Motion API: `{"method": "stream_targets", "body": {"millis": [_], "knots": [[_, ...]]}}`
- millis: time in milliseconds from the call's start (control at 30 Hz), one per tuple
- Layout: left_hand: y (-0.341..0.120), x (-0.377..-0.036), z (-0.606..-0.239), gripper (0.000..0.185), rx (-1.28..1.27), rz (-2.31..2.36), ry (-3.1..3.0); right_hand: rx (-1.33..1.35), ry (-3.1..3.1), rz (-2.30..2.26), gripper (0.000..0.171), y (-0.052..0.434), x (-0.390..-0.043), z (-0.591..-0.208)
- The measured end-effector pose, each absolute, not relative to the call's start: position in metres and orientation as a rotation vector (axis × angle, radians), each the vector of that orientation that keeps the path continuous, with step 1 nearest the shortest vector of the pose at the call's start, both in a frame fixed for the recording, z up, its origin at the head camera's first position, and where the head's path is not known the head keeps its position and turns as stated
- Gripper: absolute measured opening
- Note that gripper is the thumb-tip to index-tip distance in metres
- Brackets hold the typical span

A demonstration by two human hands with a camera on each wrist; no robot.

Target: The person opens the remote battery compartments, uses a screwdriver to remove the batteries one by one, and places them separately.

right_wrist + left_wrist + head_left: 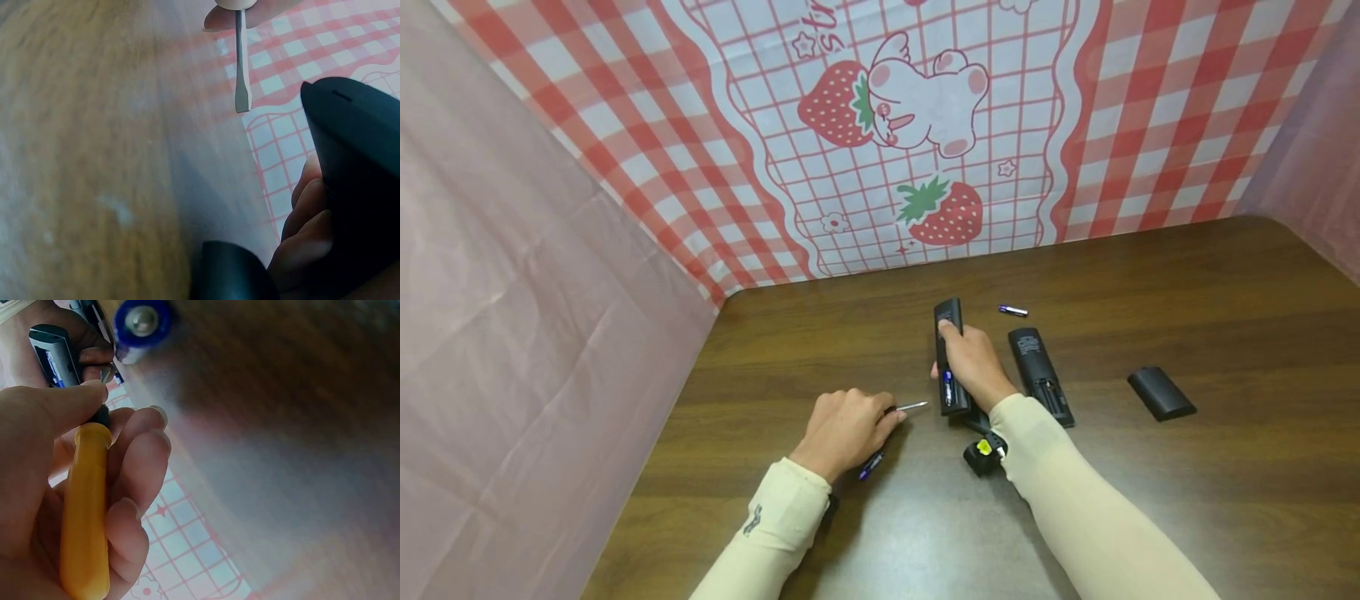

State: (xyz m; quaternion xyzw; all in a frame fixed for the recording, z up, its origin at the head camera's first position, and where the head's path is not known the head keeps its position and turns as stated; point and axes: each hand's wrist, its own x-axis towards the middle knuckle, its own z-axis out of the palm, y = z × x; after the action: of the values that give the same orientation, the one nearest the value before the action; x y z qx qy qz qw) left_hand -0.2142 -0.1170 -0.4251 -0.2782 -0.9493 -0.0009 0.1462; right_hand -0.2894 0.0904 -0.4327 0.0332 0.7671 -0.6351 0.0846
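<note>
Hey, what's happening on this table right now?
A person's right hand holds a black remote face down on the wooden table, a battery showing in its open compartment. The left hand grips a yellow-handled screwdriver, tip pointing at the remote. A second remote, a loose cover and a spare battery lie alongside.

A second black remote [1040, 376] is seen lying on the dark wooden table [1225, 500], its battery bay uncovered. A loose black cover [1161, 392] is laid well apart to its right. 1 purple battery [1012, 311] is seen near the remote's far end. The table is enclosed by a red-and-white checked cloth [925, 125] printed with 2 strawberries and a white bear, flanked by pink sheets [512, 292].
</note>
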Motion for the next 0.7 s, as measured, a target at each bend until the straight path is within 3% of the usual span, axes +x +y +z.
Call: {"method": "stream_targets", "body": {"millis": [700], "knots": [[-0.1194, -0.2225, -0.4245, 0.020, -0.829, -0.141, -2.469, 0.100, 2.248, -1.929, 0.049, 0.0886, -0.2893, -0.4331]]}}
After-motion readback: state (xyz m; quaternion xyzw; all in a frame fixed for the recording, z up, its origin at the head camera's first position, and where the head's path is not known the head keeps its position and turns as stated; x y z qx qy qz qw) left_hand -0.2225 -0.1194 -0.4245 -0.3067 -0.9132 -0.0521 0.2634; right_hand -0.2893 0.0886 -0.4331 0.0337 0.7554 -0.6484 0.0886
